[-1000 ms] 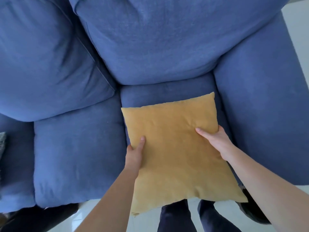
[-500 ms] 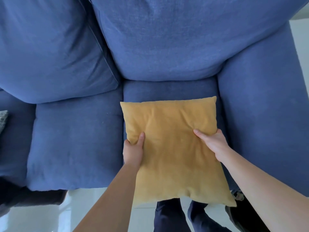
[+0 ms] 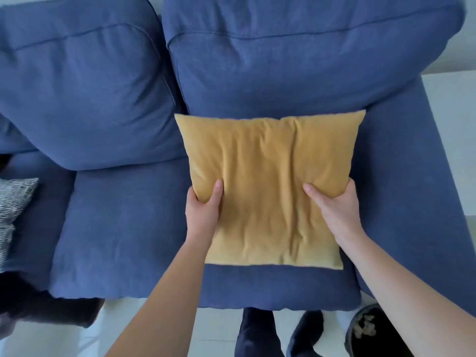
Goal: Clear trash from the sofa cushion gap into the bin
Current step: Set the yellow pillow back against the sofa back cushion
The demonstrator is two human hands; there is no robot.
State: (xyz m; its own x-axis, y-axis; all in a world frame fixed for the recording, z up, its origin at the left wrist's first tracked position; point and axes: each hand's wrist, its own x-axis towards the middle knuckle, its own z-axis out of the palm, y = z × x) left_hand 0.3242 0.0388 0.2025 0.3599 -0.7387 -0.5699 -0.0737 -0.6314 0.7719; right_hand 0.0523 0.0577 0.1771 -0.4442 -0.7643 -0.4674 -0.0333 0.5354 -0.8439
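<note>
A mustard-yellow throw pillow [image 3: 268,176] leans over the right seat cushion [image 3: 278,287] of a blue sofa, its top edge against the right back cushion [image 3: 296,63]. My left hand [image 3: 204,210] grips the pillow's left edge, thumb on the front. My right hand [image 3: 337,207] grips its right edge the same way. A dark bin [image 3: 371,331] with crumpled scraps inside stands on the floor at the lower right, partly behind my right forearm. The gap between the two seat cushions [image 3: 192,253] is mostly hidden by my left arm; no trash shows there.
The left seat cushion [image 3: 121,233] and left back cushion [image 3: 82,94] lie bare. A black-and-white patterned pillow [image 3: 13,210] sits at the far left. The sofa's right armrest [image 3: 417,191] borders a white surface [image 3: 456,130]. My feet [image 3: 280,333] stand on pale floor.
Both hands have pushed the yellow pillow away from me and up, from hanging over the sofa's front edge to resting against the back cushion. The view has tilted up; the bin came into sight.
</note>
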